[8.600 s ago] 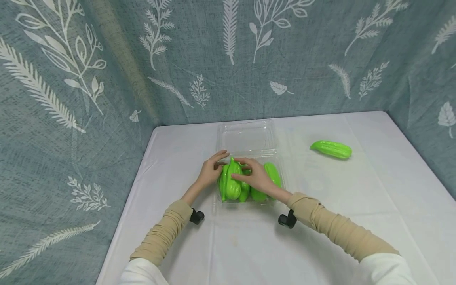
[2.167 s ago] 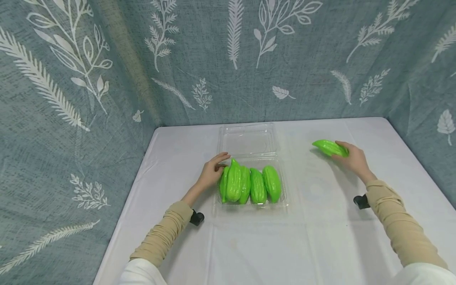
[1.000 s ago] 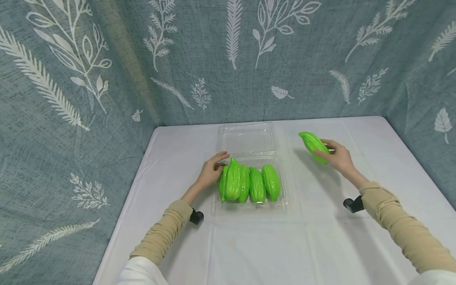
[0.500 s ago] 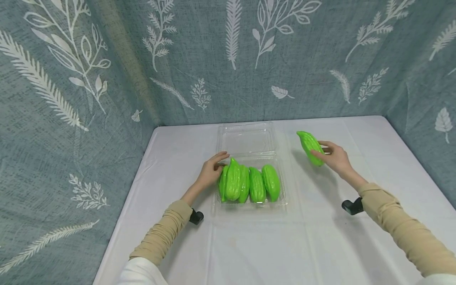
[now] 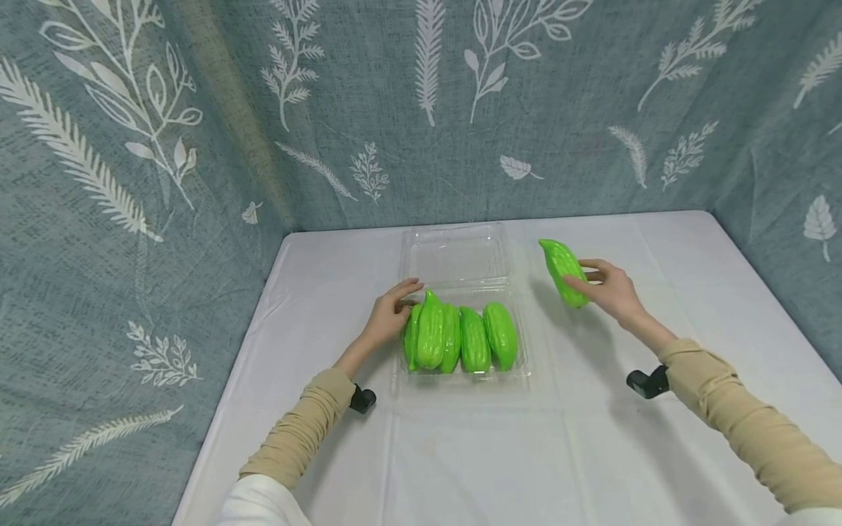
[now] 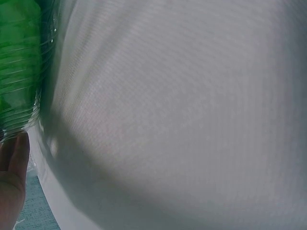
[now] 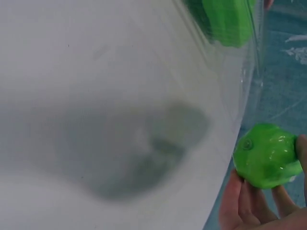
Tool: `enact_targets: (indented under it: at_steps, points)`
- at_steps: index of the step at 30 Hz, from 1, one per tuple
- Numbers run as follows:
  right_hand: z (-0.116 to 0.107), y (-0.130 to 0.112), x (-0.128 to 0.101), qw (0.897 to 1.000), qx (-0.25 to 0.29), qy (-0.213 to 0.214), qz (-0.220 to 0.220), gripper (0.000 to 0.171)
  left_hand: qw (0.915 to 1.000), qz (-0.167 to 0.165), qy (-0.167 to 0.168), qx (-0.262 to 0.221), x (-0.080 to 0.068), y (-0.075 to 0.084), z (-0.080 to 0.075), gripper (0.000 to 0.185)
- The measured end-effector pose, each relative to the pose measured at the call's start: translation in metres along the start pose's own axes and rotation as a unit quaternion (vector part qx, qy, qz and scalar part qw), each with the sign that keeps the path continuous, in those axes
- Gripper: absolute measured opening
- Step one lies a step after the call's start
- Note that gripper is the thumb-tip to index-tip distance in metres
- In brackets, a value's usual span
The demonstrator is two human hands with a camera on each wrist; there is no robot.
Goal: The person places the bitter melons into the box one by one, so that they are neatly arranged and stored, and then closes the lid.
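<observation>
My right hand (image 5: 607,291) holds a bright green, ridged bitter melon (image 5: 562,272) by its blunt end, between the thumb and the fingers. The melon is raised off the table, its pointed tip toward the back. In the right wrist view its rounded end (image 7: 266,155) faces the camera. A clear plastic clamshell box (image 5: 522,358) contains several similar bitter melons (image 5: 475,340), one lying on top of others at the left. My left hand (image 5: 387,315) grips the box at its back left corner; part of its grip is hidden. The left wrist view catches only some of its fingers (image 6: 19,158).
The box's lid (image 5: 454,256) lies open toward the back of the table. A white cloth (image 5: 473,453) covers the table. Behind and to the left hangs a blue-green curtain (image 5: 368,88) with white leaf prints. Black wrist cameras (image 5: 647,381) sit under both forearms.
My right hand has left the box, taken the lone bitter melon from the right of the table, lifted it and carried it left toward the box. My left hand has stayed at the box corner.
</observation>
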State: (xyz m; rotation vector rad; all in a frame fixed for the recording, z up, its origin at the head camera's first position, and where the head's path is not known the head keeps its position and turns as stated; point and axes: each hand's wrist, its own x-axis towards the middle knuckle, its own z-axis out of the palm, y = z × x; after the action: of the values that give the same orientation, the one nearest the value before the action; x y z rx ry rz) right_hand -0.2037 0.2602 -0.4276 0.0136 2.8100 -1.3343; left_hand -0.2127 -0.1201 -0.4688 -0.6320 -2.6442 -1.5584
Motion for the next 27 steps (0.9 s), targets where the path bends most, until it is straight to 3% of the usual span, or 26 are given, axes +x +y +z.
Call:
enact_targets:
  at_steps: [4,6,27]
  points:
    - [0.005,-0.001,0.000,1.000,0.006,0.001,-0.001,0.075,1.0000,-0.001,0.000,0.008,0.005,-0.021,0.003,0.049]
    - [0.007,-0.003,-0.002,1.000,0.012,0.001,-0.003,0.075,1.0000,-0.004,-0.002,0.003,0.006,-0.023,0.003,0.050]
    - [0.032,-0.035,-0.018,0.998,0.045,-0.040,0.007,0.072,0.9999,-0.005,0.002,0.009,0.007,-0.024,0.005,0.050]
